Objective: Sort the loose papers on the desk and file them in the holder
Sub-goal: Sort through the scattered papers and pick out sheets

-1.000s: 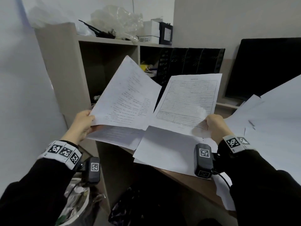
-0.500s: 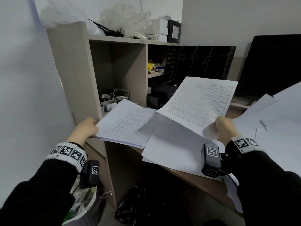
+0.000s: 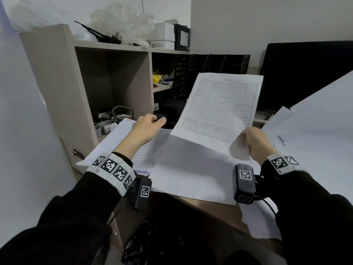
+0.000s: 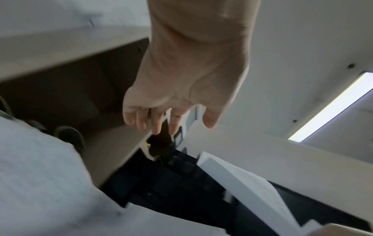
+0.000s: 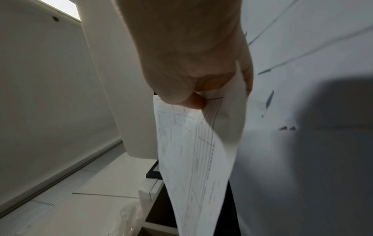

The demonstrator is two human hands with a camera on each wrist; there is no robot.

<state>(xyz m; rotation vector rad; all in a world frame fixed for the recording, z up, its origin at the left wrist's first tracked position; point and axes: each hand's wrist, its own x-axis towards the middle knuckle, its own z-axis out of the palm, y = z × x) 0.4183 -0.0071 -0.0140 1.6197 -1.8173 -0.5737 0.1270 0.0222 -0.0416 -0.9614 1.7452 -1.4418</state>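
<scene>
Right hand (image 3: pixel 255 142) grip pinching lower corner of printed form (image 3: pixel 219 109), held tilted above loose papers (image 3: pixel 191 175) on worktop (image 3: pixel 219 211). Left hand (image 3: pixel 147 127) grip wide, fingers relaxed, holding nothing, over text sheet (image 3: pixel 112 142). Black holder (image 3: pixel 210 64) behind.

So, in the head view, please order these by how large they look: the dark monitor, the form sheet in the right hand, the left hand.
1. Dark monitor, though cut off by the frame edge.
2. Form sheet, nearer the camera, so the ranking against the monitor is unsure.
3. Left hand, clearly smallest.
</scene>
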